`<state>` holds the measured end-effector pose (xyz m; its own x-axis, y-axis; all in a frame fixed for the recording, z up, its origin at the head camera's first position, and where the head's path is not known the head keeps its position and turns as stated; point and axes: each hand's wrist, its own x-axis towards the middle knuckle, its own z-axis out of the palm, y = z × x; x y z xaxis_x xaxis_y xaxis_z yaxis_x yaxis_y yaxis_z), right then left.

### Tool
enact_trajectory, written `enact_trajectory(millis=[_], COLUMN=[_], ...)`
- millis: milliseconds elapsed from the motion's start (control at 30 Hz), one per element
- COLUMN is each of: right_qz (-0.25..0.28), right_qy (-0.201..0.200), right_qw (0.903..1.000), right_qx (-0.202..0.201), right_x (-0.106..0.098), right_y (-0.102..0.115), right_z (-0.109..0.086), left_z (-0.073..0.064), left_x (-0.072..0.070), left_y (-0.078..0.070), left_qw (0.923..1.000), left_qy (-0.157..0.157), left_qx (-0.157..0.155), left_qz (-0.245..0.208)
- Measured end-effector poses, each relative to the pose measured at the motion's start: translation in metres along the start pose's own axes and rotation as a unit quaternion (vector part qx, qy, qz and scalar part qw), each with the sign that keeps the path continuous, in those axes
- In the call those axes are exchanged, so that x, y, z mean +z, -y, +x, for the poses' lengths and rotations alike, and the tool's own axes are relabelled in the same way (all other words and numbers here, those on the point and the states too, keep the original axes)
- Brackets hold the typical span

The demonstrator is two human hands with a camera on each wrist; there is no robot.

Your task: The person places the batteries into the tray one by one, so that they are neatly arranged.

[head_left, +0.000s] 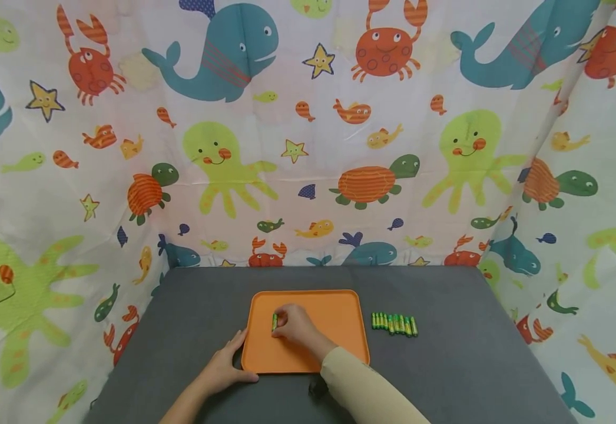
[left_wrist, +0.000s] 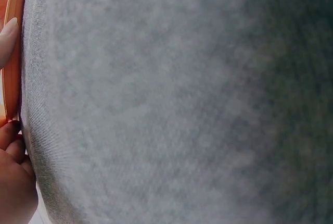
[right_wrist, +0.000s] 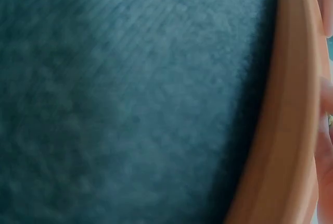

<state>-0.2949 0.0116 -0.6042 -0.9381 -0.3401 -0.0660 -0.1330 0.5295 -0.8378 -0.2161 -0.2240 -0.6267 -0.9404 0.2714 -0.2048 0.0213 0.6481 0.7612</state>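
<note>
An orange tray (head_left: 334, 312) lies on the grey table. My left hand (head_left: 222, 370) holds its near left corner, thumb along the near edge and fingers at the left side. The left wrist view shows the thumb (left_wrist: 7, 42) against the tray's rim and the fingers (left_wrist: 13, 143) bent beside it. Over the tray's left half, my right hand (head_left: 301, 331) pinches a small green battery (head_left: 274, 321) that stands upright. In the right wrist view the tray's rim (right_wrist: 291, 104) covers much of that hand, and the battery is barely visible.
Right of the tray, several green batteries (head_left: 394, 324) lie side by side in a row, some longer than others. A small dark object (head_left: 317, 387) sits by the right sleeve at the near edge. A curtain (head_left: 308, 194) printed with sea animals surrounds the table.
</note>
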Motion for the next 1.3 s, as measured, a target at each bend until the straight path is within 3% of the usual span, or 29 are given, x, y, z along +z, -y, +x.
enact_trajectory(millis=[367, 567, 733, 867, 1300], right_qz=[-0.010, -0.020, 0.001, 0.008, 0.012], right_qy=[0.002, -0.019, -0.027, -0.023, -0.051], right_qw=[0.9999, 0.9995, 0.9996, 0.9995, 0.9958], right_qx=[-0.008, -0.013, -0.002, -0.019, -0.075], right_x=[-0.001, -0.004, -0.008, -0.012, -0.053], right_y=[-0.002, -0.004, 0.001, 0.005, 0.005], right_z=[0.002, -0.005, -0.011, -0.017, -0.043], left_z=[-0.001, 0.003, 0.002, -0.003, 0.001], left_x=[0.000, 0.002, 0.001, 0.001, 0.001], left_y=[-0.003, -0.004, -0.004, -0.001, 0.000], left_qw=[1.0000, 1.0000, 1.0000, 0.9999, 0.9991], left_qy=[-0.002, 0.005, -0.001, -0.004, 0.007], left_qx=[-0.003, -0.004, 0.001, -0.009, -0.040], left_qz=[0.004, -0.001, -0.004, 0.003, 0.006])
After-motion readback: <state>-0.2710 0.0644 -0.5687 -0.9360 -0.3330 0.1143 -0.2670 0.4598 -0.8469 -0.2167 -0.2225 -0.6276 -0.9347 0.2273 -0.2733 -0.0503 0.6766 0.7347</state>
